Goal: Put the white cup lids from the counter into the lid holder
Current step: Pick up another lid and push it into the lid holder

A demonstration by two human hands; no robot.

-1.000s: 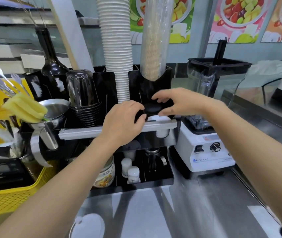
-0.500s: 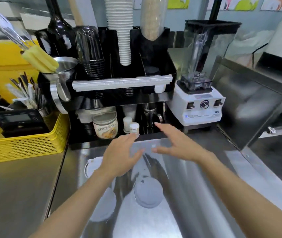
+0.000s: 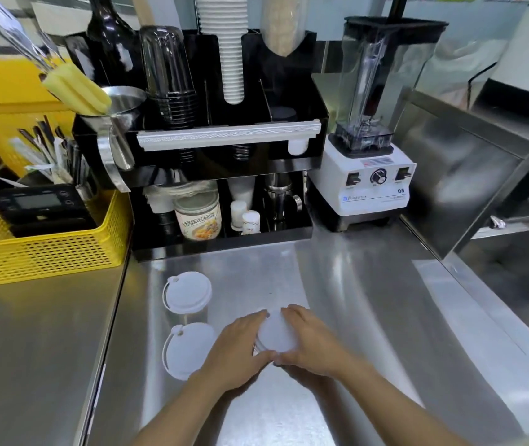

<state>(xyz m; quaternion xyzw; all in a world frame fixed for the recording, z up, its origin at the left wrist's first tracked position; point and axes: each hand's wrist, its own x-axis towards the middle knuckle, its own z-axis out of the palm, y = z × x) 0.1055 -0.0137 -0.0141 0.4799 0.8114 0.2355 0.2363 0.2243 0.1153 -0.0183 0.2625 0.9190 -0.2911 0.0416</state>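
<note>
We have both hands down on the steel counter (image 3: 369, 317), the left hand (image 3: 237, 349) and right hand (image 3: 313, 346) cupped from either side around one white lid (image 3: 275, 333); the fingers are curled only partway, pressing the rim from both sides, and whether the lid has left the counter we cannot tell; we judge the two-sided hold is there because a thin, flat lid on slick steel gives little edge for one hand to catch; two more lids lie to the left, one (image 3: 187, 294) further from us and one (image 3: 189, 349) nearer, which the left hand partly covers; both seem to sit on something, perhaps more lids, though the glare leaves that unclear; the lid holder looks to be the black rack (image 3: 314, 101) at the back, and we take its right-hand slot, where a dark stack (image 3: 284, 114) already sits, as the likely place; the way there is open across the counter, but the tall sleeve (image 3: 280, 24) above that slot, the blender (image 3: 375, 123) beside it and the silver bar (image 3: 227, 135) in front crowd the opening, so the lid would probably have to go in from the front
</note>
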